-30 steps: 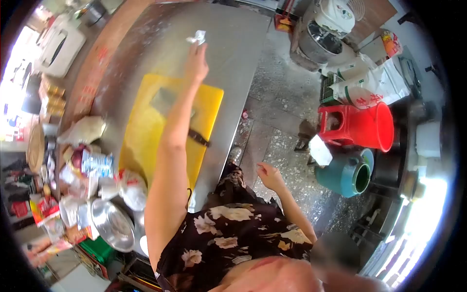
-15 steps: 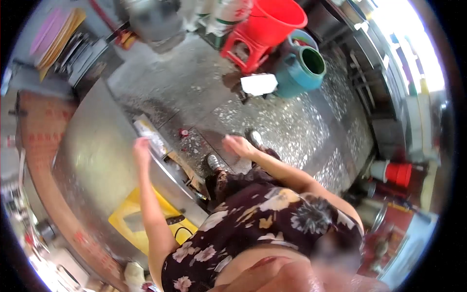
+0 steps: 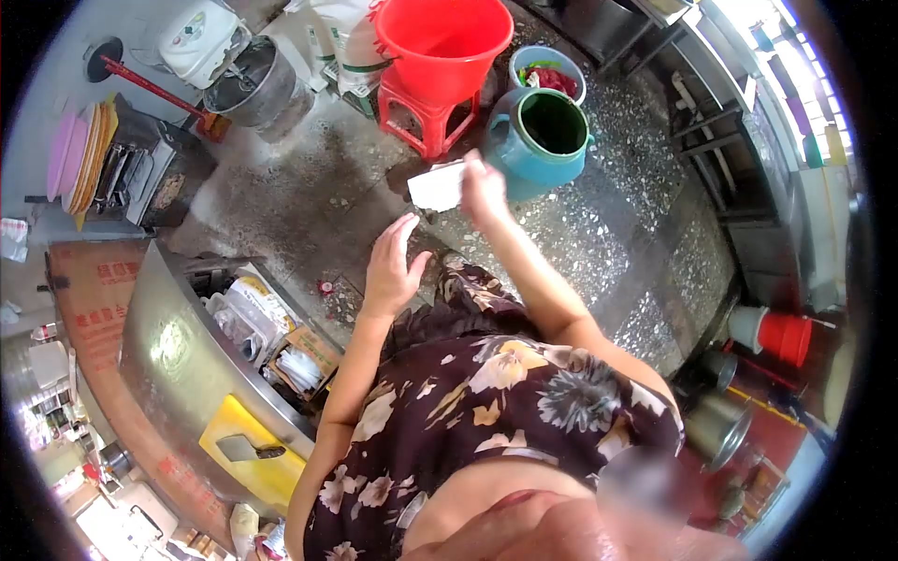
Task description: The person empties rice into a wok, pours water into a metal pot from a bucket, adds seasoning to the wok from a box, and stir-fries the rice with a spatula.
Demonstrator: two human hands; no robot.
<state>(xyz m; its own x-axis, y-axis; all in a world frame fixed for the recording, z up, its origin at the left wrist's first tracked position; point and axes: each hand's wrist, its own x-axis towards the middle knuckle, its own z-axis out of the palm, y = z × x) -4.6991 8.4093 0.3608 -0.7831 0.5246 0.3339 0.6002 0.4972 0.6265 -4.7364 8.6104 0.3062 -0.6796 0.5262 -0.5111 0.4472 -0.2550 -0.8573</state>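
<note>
My left hand point(image 3: 393, 266) is in the air beside the steel table point(image 3: 173, 337), thumb apart from its stretched fingers, holding nothing. Farther forward, my right hand point(image 3: 485, 192) reaches out and is slightly blurred. It overlaps the right end of a flat white piece point(image 3: 437, 187), low near the floor; whether its fingers grip that piece I cannot tell. Just beyond my right hand stands a turquoise glazed jar point(image 3: 505, 150) with a dark, open mouth. A red plastic stool point(image 3: 432, 136) carries a large red bucket point(image 3: 444, 42) behind the white piece.
On the steel table, a cleaver point(image 3: 248, 449) lies on a yellow cutting board point(image 3: 224, 421). A shelf beneath holds bags and a cardboard box point(image 3: 313, 346). A blue basin point(image 3: 575, 65) stands behind the jar. Steel racks point(image 3: 711, 140) line the right side; a metal pot point(image 3: 248, 98) stands far left.
The view has swung toward the left and back. My left hand has left the space over the steel table and moved right. My right hand has reached forward to the white piece.
</note>
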